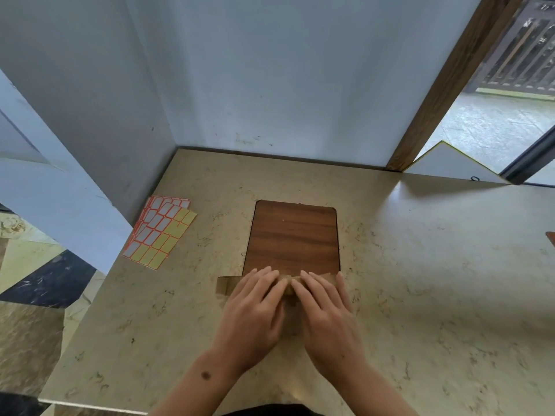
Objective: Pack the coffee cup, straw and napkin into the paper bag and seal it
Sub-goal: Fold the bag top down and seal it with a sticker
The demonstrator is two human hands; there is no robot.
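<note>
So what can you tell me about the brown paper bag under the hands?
The paper bag is plain brown paper, mostly hidden. It lies on the beige table, at the near edge of a dark wooden board. The left hand and right hand rest on it side by side, fingers straight, covering its top. One flat corner sticks out to the left. What is inside cannot be seen.

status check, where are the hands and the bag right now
Left hand and right hand flat, side by side, pressing paper bag top down. Cup, straw, napkin not visible. Label sheets far-left on counter, untouched. Nothing in the way.
</note>
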